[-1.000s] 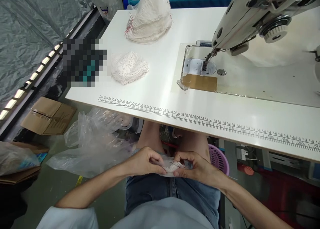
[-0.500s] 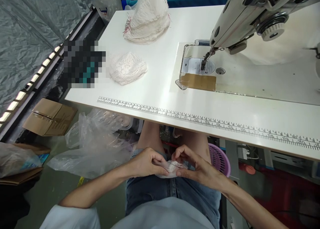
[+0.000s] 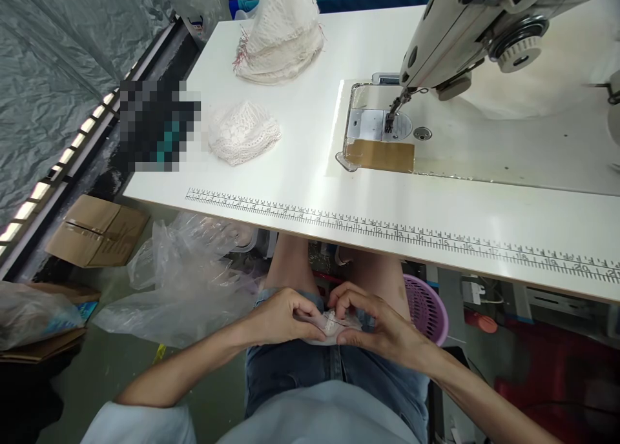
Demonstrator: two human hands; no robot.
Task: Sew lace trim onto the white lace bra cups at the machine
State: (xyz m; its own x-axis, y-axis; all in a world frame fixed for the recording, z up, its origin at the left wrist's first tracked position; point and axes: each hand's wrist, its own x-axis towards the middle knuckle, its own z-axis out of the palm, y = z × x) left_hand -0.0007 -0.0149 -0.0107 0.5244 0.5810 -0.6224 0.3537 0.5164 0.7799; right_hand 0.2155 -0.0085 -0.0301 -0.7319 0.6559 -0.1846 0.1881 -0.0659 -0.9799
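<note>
Over my lap, below the table's front edge, both hands pinch one small piece of white lace (image 3: 330, 321). My left hand (image 3: 278, 316) is closed on its left side, thumb and fingers pressed together. My right hand (image 3: 375, 322) is closed on its right side, with the fingers curled over the top. Most of the lace is hidden between my fingers. A small heap of white lace (image 3: 243, 132) lies on the white sewing table (image 3: 310, 173), and a bigger heap of lace pieces (image 3: 279, 39) sits near the table's far edge.
The sewing machine (image 3: 465, 24) stands at the right, its needle over a metal plate (image 3: 382, 124). A printed ruler (image 3: 387, 231) runs along the table's front. A clear plastic bag (image 3: 179, 282) and a cardboard box (image 3: 94, 231) are on the floor at left; a purple basket (image 3: 426, 305) is under the table.
My right hand's fingers lifted off the lace and have curled down onto it again. Both hands stay over my lap; the view has shifted slightly.
</note>
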